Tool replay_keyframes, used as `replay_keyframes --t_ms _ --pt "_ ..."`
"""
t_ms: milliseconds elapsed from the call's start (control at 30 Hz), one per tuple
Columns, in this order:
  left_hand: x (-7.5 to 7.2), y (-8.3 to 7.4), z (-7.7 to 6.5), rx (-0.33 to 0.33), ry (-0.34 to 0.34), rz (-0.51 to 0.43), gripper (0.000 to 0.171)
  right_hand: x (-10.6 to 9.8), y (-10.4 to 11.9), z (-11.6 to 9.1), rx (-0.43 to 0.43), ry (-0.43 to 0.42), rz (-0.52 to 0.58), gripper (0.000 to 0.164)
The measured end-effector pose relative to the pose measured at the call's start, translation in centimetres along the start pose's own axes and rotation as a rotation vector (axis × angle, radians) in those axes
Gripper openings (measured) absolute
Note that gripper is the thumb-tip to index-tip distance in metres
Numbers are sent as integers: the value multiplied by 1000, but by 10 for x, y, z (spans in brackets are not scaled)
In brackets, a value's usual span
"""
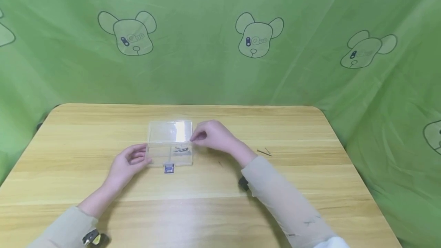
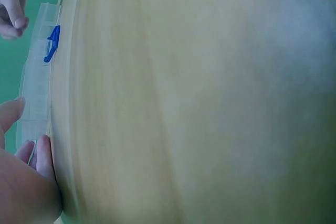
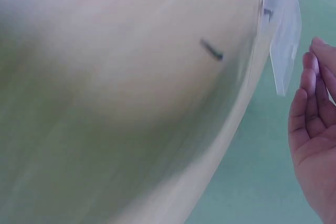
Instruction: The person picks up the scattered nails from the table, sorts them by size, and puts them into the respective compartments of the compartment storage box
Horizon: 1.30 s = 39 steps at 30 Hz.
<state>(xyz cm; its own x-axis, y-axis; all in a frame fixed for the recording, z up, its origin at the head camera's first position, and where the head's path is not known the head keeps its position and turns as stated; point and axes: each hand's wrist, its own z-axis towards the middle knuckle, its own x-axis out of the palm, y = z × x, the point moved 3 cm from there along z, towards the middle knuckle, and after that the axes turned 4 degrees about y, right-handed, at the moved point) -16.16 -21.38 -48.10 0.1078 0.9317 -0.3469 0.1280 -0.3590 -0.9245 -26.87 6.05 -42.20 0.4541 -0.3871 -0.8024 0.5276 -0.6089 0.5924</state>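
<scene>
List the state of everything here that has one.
Clear rectangular plastic box: open
Clear plastic lid: swung back
Blue plastic latch: unfastened
Thin metal fasteners inside box: lying crossed
Two dark metal fasteners, right: lying loose
Small dark fastener near box: lying loose
Left grip, bare hand: holding box's left end
Right grip, bare hand: beside lid, hold unclear

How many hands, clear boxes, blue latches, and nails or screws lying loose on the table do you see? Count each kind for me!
Hands (left hand, right hand): 2
Clear plastic box: 1
Blue latch: 1
Loose nails or screws on the table: 3
Total: 7
The ones inside the box overlap, so they're left out.
</scene>
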Motion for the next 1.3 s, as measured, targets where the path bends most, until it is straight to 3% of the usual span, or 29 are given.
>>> replay_keyframes --t_ms 533,1000,1300 --pt "-2 -4 -1 -4 1 2 64 -39 -42 -44 48 -125 50 15" --pt "-2 -3 0 -10 4 2 64 -50 -88 -89 145 -204 96 17" --pt "-2 -3 -1 -14 4 6 64 -55 -108 -113 147 -219 64 17"
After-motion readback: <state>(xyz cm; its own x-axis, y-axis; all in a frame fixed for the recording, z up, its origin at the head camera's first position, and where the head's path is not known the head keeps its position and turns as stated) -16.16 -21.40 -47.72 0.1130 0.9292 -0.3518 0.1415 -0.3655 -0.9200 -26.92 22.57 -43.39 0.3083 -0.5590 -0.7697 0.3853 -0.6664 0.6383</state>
